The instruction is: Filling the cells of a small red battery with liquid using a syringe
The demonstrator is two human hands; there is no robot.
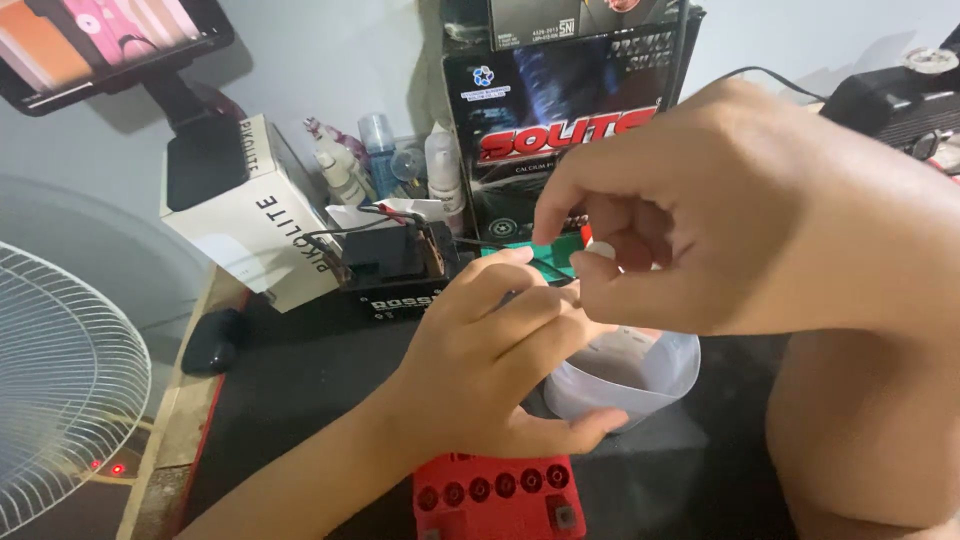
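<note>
My left hand [490, 345] curls around the side of a white plastic cup [640, 385], thumb under its rim, fingers closed near its top. My right hand [720, 215] hovers above the cup and pinches a small white round piece [601, 250] between thumb and fingers. A thin dark wire [545, 265] runs between the two hands. Just below the left hand sits a red battery top [495, 495] with a row of round holes. What the left fingertips pinch is hidden.
A black device with wires [395, 265] stands behind the hands, beside a white box [250, 215] and a dark printed carton [560, 120]. Small bottles [385, 160] line the wall. A white fan grille [60, 390] is at the left; a black mouse-like object [212, 340] lies near the desk edge.
</note>
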